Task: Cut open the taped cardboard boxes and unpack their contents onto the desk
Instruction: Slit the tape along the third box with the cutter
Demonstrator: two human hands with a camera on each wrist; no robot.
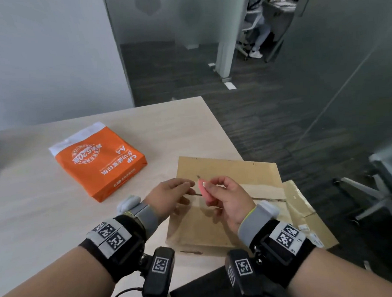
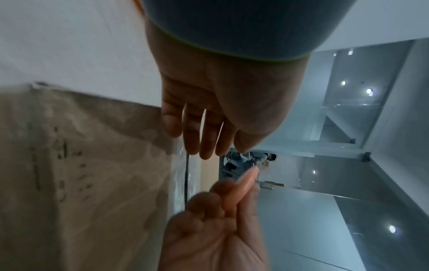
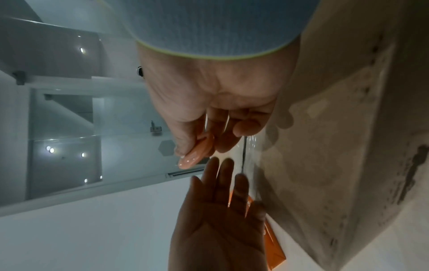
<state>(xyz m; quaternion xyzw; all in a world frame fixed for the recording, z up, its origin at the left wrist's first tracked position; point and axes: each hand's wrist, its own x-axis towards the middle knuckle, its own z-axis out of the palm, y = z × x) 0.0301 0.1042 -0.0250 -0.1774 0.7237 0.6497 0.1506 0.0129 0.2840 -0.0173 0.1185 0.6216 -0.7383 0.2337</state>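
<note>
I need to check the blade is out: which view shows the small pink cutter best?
The head view: the small pink cutter shows with its dark tip exposed, held in the right hand above the flat cardboard box. Both wrist views show only its blurred pink body between fingers, tip indistinct.

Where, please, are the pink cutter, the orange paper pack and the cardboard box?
pink cutter point(image 1: 203, 188): head view, on its body above the gripping fingers.
orange paper pack point(image 1: 102, 165): head view, middle of its printed top face.
cardboard box point(image 1: 236, 171): head view, bare far flap.
</note>
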